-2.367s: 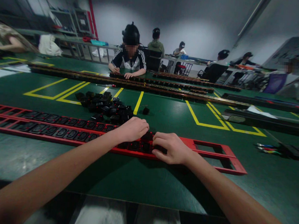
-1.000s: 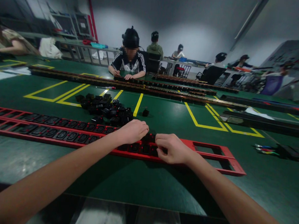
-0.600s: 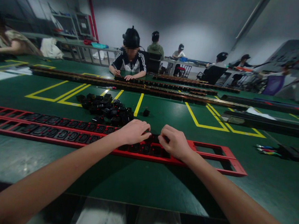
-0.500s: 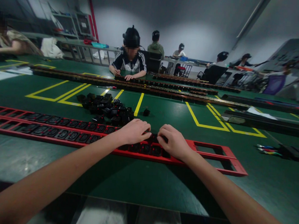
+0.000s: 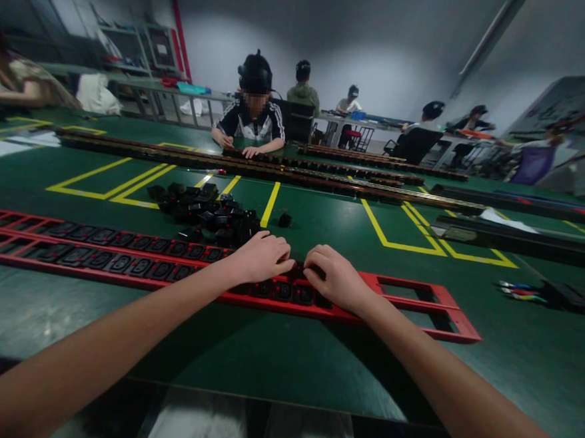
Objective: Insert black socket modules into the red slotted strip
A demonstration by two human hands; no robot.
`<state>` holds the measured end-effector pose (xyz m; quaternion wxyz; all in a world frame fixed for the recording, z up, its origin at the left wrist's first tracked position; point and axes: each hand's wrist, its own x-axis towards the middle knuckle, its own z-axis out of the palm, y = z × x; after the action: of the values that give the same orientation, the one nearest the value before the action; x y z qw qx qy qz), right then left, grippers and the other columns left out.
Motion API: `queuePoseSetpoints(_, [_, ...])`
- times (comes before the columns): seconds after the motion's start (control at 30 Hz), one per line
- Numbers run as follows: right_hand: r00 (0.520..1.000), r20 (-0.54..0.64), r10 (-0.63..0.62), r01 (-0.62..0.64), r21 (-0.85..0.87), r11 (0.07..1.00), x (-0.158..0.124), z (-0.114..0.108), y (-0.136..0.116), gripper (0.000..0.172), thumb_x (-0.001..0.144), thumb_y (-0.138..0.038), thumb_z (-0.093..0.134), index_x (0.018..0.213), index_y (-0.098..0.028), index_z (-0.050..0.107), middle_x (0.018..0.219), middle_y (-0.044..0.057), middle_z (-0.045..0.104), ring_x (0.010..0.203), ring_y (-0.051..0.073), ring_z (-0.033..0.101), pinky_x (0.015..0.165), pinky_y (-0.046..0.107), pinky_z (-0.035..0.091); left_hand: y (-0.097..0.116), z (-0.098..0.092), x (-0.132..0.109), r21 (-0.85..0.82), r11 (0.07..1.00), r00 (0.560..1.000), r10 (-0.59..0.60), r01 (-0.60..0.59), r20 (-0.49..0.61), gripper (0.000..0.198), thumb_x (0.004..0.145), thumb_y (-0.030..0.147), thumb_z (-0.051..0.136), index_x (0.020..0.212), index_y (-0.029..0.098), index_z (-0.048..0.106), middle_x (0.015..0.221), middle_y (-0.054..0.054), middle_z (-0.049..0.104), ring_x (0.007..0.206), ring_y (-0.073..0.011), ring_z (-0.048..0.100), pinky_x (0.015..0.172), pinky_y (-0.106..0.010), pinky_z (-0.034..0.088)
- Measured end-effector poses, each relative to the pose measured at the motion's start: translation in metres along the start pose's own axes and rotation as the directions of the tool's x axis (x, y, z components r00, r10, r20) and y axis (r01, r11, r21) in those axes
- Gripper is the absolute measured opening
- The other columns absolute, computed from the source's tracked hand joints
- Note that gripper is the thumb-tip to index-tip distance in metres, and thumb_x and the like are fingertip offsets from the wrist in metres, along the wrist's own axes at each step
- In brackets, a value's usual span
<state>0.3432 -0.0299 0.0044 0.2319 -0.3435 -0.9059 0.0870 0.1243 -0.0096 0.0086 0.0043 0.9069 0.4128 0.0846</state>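
Note:
Two long red frames (image 5: 416,318) lie side by side across the green table, their slots filled with black socket modules (image 5: 119,262) from the left up to my hands. My left hand (image 5: 261,257) and my right hand (image 5: 336,279) rest knuckles up on the far frame, fingers curled down onto a black module between them that is mostly hidden. The slots to the right of my right hand are open. A pile of loose black modules (image 5: 205,211) sits just behind my left hand.
Yellow lines (image 5: 391,236) mark the green table. Long dark strips (image 5: 286,168) run across the far side, where a person in a dark striped top (image 5: 252,119) works. More people sit at tables behind. Small coloured items (image 5: 520,290) lie at the right.
My right hand has moved from the near frame to the far one, close beside my left hand. My left hand has hardly moved.

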Motion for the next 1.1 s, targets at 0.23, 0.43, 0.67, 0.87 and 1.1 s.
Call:
queuePoseSetpoints(0.23, [1.000,-0.005,0.003,-0.002,0.026,1.000,-0.0002,-0.0003,0.0003,0.005,0.089,-0.014,0.056,0.087,-0.018,0.059,0.094,0.007,0.061,0.090,0.020,0.054,0.081,0.035,0.047,-0.0011,0.0025,0.0002,-0.006,1.000,1.000,0.009,-0.009,-0.004,0.034,0.099,0.041,0.041,0.088,0.017,0.063,0.097,-0.006,0.067,0.096,-0.0222,0.062,0.102,-0.045,0.038])
queuePoseSetpoints(0.43, [1.000,0.004,0.006,-0.007,0.018,1.000,0.0002,-0.0009,-0.0008,0.006,0.090,-0.014,0.055,0.087,-0.018,0.058,0.092,0.007,0.060,0.090,0.020,0.053,0.081,0.034,0.047,-0.0010,0.0029,-0.0008,-0.021,1.000,1.000,0.000,0.000,0.006,0.035,0.100,0.040,0.039,0.090,0.017,0.063,0.100,-0.006,0.067,0.099,-0.0223,0.062,0.110,-0.053,0.030])
queuePoseSetpoints(0.67, [1.000,-0.001,0.004,-0.004,0.025,1.000,-0.0002,-0.0005,-0.0005,0.006,0.090,-0.013,0.056,0.088,-0.018,0.059,0.093,0.007,0.060,0.090,0.020,0.054,0.081,0.033,0.047,-0.0015,0.0019,0.0005,0.031,0.998,0.999,0.045,-0.045,0.013,0.037,0.101,0.040,0.038,0.091,0.016,0.065,0.098,-0.007,0.067,0.095,-0.0216,0.062,0.099,-0.041,0.040])
queuePoseSetpoints(0.87, [1.000,-0.003,-0.002,0.002,0.022,1.000,-0.0002,-0.0009,-0.0008,0.006,0.091,-0.014,0.055,0.088,-0.018,0.059,0.092,0.007,0.060,0.089,0.020,0.053,0.080,0.034,0.047,-0.0006,-0.0022,0.0012,0.064,0.995,0.997,0.082,-0.082,0.004,0.038,0.101,0.038,0.039,0.089,0.014,0.065,0.092,-0.008,0.068,0.087,-0.0214,0.062,0.085,-0.036,0.044])
queuePoseSetpoints(1.1, [1.000,0.000,-0.003,0.003,0.021,1.000,-0.0001,-0.0010,-0.0011,0.006,0.091,-0.014,0.054,0.088,-0.017,0.059,0.093,0.008,0.060,0.090,0.020,0.054,0.082,0.035,0.048,-0.0009,-0.0009,0.0011,0.080,0.993,0.996,0.086,-0.086,0.003,0.038,0.101,0.038,0.039,0.089,0.014,0.066,0.092,-0.008,0.067,0.086,-0.0215,0.061,0.083,-0.035,0.044])
